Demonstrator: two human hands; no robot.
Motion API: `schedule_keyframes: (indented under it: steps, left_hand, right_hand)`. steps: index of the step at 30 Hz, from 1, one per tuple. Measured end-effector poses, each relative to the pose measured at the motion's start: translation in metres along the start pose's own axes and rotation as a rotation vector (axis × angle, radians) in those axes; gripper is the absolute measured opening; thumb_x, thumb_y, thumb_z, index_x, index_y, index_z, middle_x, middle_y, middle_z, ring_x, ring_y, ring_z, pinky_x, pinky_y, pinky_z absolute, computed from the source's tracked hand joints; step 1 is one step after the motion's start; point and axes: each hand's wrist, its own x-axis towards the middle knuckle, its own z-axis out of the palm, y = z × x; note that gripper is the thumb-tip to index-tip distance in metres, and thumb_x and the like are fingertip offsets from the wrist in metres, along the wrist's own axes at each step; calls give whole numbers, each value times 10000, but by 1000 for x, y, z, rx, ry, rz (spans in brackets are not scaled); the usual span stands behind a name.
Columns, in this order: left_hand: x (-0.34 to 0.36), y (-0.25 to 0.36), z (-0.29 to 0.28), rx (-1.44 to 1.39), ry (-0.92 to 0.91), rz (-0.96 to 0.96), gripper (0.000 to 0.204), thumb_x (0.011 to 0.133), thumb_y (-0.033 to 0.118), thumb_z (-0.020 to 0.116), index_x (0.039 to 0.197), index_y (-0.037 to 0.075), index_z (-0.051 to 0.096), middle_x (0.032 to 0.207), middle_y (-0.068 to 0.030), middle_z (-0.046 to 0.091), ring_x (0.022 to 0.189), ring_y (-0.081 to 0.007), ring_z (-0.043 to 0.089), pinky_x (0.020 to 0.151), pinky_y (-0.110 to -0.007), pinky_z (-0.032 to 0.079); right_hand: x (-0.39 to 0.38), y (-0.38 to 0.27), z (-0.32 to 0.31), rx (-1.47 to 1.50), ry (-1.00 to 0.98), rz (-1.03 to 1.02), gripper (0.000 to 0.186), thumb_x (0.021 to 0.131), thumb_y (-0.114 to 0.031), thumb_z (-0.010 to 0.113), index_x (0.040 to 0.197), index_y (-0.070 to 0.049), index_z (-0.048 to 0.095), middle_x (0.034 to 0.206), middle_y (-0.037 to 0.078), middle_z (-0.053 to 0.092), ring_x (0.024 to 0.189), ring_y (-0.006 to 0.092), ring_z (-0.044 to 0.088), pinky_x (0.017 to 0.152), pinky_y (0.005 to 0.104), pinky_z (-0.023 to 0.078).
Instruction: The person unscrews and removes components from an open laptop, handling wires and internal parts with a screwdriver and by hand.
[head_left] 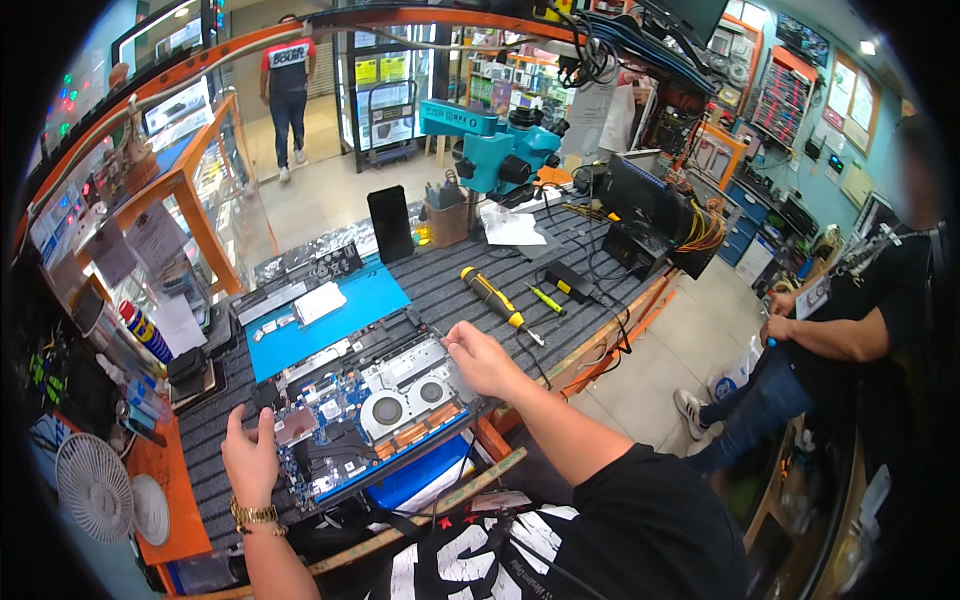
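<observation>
Laptop [345, 410] lies opened up on the bench [425, 280].
Left hand [250, 458], thumb and fingers parted, is at its left end; right hand [483, 362], fingers bent, touches its far right corner. I cannot tell if either grips. Blue mat [375, 291] lies just beyond, yellow screwdriver [490, 295] to the right.

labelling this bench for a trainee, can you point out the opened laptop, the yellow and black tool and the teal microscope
Opened laptop [386, 410]: head view, on its left cooling fan.
Yellow and black tool [488, 294]: head view, middle of the handle.
Teal microscope [506, 158]: head view, on its teal body.
</observation>
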Motion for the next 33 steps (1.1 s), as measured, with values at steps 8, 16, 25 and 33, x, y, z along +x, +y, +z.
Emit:
schedule_keyframes:
  steps: [8,16,25,33]
  left_hand:
    - [22,-30,1,-467,-100,-331,595,1160,601,658,1349,38,685,1109,-147,757,739,-137,706,558,-319,620]
    - [23,-41,29,-634,-193,-318,621,1174,606,631,1402,29,672,1180,-155,768,837,-139,734,634,-297,630]
    - [17,-84,9,-429,-276,-87,391,1145,377,767,1299,18,765,1044,-45,792,885,-111,725,696,-289,613]
    - [5,-127,-4,-316,-158,11,387,1116,357,793,1198,-21,819,925,-39,803,783,-104,731,652,-285,592]
  right_hand:
    - [16,16,1,425,-35,184,75,1181,-121,596,1210,-73,646,1253,83,778,814,68,591,714,276,504]
    - [24,23,-21,454,-95,230,101,1177,-164,643,1188,-74,687,1010,-36,669,847,64,574,770,291,518]
    - [-37,-107,58,-88,-210,-145,158,1156,-88,639,1276,-28,723,862,154,757,785,264,751,771,406,585]
    - [-86,-169,158,-311,-508,-619,267,977,18,771,1233,-49,797,1031,129,758,971,375,734,820,482,607]
